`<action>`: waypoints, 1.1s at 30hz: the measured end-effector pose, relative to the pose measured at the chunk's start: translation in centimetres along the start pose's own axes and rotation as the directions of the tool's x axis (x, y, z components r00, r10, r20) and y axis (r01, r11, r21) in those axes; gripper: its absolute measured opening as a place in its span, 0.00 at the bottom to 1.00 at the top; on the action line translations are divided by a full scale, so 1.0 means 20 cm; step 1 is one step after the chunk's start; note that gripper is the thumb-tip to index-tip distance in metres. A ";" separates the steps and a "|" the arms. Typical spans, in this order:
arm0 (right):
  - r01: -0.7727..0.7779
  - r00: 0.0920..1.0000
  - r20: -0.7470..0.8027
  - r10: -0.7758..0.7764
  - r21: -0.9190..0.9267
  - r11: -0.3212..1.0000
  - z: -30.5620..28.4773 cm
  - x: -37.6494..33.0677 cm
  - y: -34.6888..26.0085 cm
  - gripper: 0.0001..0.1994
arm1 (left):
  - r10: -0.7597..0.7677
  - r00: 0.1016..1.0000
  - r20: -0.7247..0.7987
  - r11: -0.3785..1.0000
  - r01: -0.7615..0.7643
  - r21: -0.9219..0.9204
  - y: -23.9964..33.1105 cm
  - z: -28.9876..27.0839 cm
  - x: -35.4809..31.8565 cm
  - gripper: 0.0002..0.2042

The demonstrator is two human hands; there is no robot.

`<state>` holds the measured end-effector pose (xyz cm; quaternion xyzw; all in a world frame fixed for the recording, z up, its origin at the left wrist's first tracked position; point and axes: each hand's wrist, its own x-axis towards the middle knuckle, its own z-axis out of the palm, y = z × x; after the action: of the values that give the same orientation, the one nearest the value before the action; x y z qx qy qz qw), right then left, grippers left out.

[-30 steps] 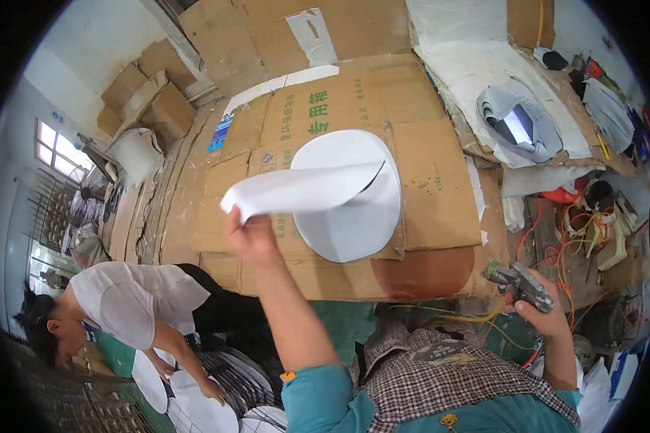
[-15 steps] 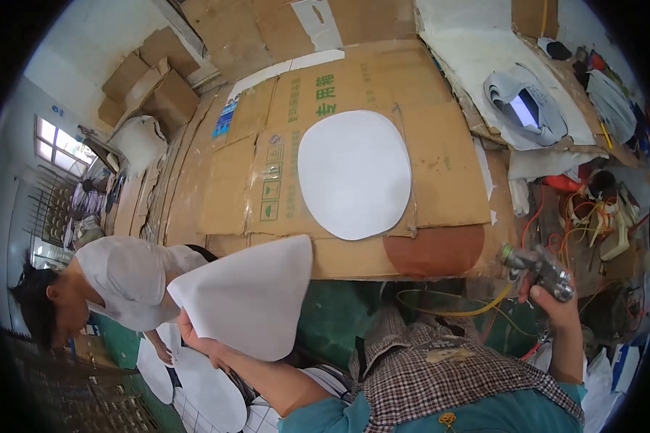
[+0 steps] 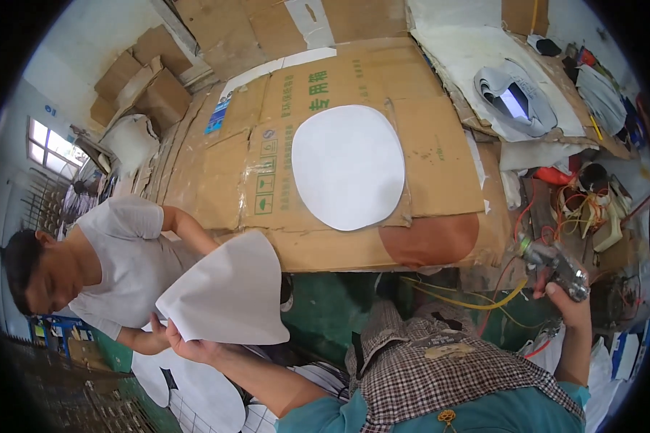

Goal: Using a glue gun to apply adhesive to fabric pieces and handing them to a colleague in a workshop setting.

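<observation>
My left hand [image 3: 195,345] is closed on the lower edge of a white, rounded sheet [image 3: 227,292], held up in the air beyond the table's near left side. A co-worker's hand is close beside it. My right hand [image 3: 567,303] grips a grey metal spray gun [image 3: 563,270] with a green end, at the table's right; its fingers are partly hidden behind the tool. A second white, rounded sheet [image 3: 348,167] lies flat on the cardboard-covered table [image 3: 220,191], touched by neither hand.
A co-worker in a grey shirt [image 3: 123,252] bends in at the left. More white sheets [image 3: 202,390] lie low at the left. A yellow hose [image 3: 469,304] runs below the table edge. Tangled cords [image 3: 581,202] and a cloth-wrapped phone [image 3: 514,102] are at the right.
My left hand and its sheet have moved left and slightly up. The co-worker has leaned in, a hand now next to mine. The spray gun has shifted slightly right.
</observation>
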<state>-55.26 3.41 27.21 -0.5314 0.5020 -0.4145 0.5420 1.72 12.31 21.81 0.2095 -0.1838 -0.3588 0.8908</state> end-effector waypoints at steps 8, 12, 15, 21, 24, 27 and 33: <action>-0.028 0.998 0.054 0.035 -0.123 0.992 0.00 -0.03 -0.04 0.27 | 0.154 0.966 -0.208 0.987 -0.158 -0.002 -0.09 0.00 0.02 0.18; -0.060 0.983 0.173 0.064 -0.028 0.998 0.09 0.03 0.01 0.27 | 0.350 0.892 -0.287 0.935 -0.353 0.041 -0.11 0.03 0.06 0.19; -0.013 0.999 0.036 0.012 0.022 1.000 0.15 0.11 0.03 0.25 | 0.539 0.744 -0.395 0.816 -0.577 0.027 -0.19 0.11 0.05 0.20; -0.015 0.982 -0.187 0.006 -0.047 0.999 0.05 0.11 0.01 0.25 | 0.325 0.783 -0.530 0.862 -0.476 -0.175 -0.36 -0.12 0.04 0.27; -0.053 0.994 -0.101 0.043 -0.099 0.994 0.03 0.07 -0.04 0.26 | 0.178 0.769 -0.614 0.960 -0.274 -0.065 -0.63 -0.08 0.07 0.21; -0.051 0.999 0.011 0.052 -0.097 0.994 0.02 0.06 -0.03 0.26 | 0.028 0.874 -0.485 0.989 0.046 0.140 -0.93 -0.38 0.13 0.08; -0.033 0.999 0.012 0.033 0.024 0.999 0.06 0.16 0.00 0.24 | -0.153 0.831 -0.535 0.601 0.507 0.617 -1.62 -0.43 0.15 0.11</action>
<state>-53.52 0.38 26.68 -0.5189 0.5025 -0.4085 0.5580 -10.42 -9.00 -1.27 0.6553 -0.0688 -0.3605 0.6602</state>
